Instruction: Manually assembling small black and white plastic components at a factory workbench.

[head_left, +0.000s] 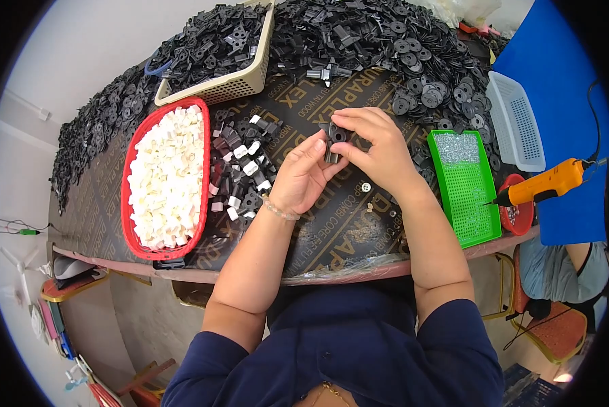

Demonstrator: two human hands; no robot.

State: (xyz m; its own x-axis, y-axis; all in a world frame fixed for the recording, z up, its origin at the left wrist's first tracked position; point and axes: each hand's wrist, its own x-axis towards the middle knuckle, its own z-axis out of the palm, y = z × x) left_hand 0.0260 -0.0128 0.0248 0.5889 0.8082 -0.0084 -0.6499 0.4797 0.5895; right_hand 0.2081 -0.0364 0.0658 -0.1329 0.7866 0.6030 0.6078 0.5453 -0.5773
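Over the middle of the table, my left hand (303, 171) and my right hand (374, 144) meet around a small black plastic part (338, 133). Fingers of both hands close on it; the left grips from below, and the right thumb and fingertips press at its side. A holed round face shows on the part, though fingers hide some of it. Left of my left wrist lies a loose pile of black parts with white blocks (242, 152). A small white button-like disc (366, 187) rests on the table by my right forearm.
A red basket (205, 197) of white blocks stands left. Behind it, a beige basket (240, 87) holds black parts, with black heaps (386, 41) along the back. At right are a green tray (480, 203) of screws, a yellow electric screwdriver (547, 182), a red bowl (526, 216) and a white basket (518, 122).
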